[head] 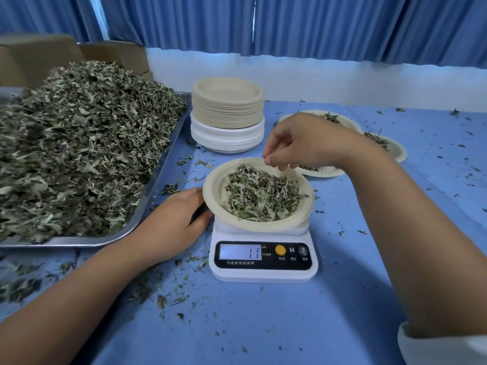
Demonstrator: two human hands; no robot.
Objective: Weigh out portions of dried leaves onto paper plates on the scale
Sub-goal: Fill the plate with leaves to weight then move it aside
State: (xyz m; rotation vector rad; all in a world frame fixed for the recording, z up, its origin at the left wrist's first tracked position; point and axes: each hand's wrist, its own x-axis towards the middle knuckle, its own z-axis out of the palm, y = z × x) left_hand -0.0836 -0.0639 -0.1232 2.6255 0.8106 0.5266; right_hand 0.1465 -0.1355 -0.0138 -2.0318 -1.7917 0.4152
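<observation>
Nearest the viewer, on the blue table (pixel 263 325), a white scale (pixel 263 270) is set, and the figure 11 is shown on its display (pixel 241 252). A paper plate (pixel 218 180) is seated on the scale, tilted slightly, with a portion of leaves (pixel 261 198) piled in it. At the plate's 9 o'clock the left hand (pixel 174 219) is laid on the table with relaxed fingers that grasp nothing; its fingertips are tucked against the rim, so that the plate seems to be steadied. At the plate's 12 o'clock the right hand (pixel 303 143) is held just above the far rim, its fingertips drawn together on what appears to be a tiny scrap of leaf. The fine-adjustment step is judged to be in hand: the portion is being trimmed by pinches toward its target weight. For the next move, the display must be read with both hands clear of the plate, since any touch could falsify the reading. Farther off, at 9 to 10 o'clock, a metal tray (pixel 168 143) is heaped with the bulk leaves (pixel 79 140). At 12 o'clock a stack of plates (pixel 228 114) is kept, and at 1 to 2 o'clock filled plates (pixel 326 173) are laid out. Beyond, blue curtains (pixel 316 27) are hung.
</observation>
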